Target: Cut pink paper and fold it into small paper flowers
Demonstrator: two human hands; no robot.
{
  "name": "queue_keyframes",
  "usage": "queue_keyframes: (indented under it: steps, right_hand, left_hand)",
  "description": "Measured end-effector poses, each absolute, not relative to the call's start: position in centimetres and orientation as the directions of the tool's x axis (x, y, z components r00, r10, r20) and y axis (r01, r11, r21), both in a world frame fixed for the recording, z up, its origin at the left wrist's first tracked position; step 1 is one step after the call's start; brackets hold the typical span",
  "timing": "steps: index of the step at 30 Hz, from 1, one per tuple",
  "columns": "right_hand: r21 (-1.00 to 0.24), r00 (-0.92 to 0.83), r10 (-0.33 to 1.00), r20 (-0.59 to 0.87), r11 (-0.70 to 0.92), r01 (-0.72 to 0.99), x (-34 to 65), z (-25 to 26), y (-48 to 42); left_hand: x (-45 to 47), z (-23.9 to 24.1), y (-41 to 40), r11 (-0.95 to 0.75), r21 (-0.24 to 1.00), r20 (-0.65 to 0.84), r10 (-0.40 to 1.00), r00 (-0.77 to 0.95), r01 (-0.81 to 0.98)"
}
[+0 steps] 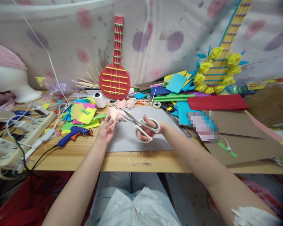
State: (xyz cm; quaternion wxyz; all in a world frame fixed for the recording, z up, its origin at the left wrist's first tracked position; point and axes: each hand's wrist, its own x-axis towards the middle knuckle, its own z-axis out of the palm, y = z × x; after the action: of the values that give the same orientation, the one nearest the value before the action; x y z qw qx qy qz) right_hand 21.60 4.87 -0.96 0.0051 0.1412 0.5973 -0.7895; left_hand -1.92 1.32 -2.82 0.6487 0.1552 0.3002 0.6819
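My left hand [105, 130] pinches a pale pink paper flower [114, 115] above the grey cutting mat [129, 141]. My right hand [148, 129] grips white-handled scissors [141, 124], fingers through the loops. The blades are parted and point left at the flower's edge. Two more pink paper flowers [124, 103] lie just beyond the mat.
A blue glue gun [73, 134] lies left of the mat, its cord trailing to a power strip [23, 131]. Coloured paper scraps [83, 114], a white thread spool [99, 99], a red cardboard guitar [115, 75], a yellow-flowered guitar [217, 67], red paper [217, 102] and brown cardboard [245, 138] crowd the table.
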Motion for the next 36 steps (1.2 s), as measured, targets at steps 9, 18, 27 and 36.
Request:
queue_keyframes:
  steps: [9,18,27,36]
  right_hand:
    - [-0.936,-0.958,0.170,-0.230,-0.308,0.170,21.6,-1.0,4.8]
    - [-0.925,-0.961,0.155,-0.230,-0.340,0.167,21.5,-1.4,4.8]
    - [-0.917,-0.967,0.127,-0.219,-0.365,0.160,21.5,-2.0,4.8]
    - [-0.892,-0.971,0.100,-0.219,-0.423,0.157,21.4,-3.1,4.9]
  left_hand:
    - [-2.0,-3.0,1.3,0.022,0.609,-0.184,0.976,-0.114,-0.793]
    - [-2.2,-3.0,1.5,-0.018,0.666,-0.076,0.993,-0.092,-0.746]
    - [-2.3,-2.1,1.2,-0.058,0.713,-0.092,0.980,-0.176,-0.699]
    - [-2.2,-1.7,1.0,-0.083,0.707,-0.076,0.979,-0.192,-0.702]
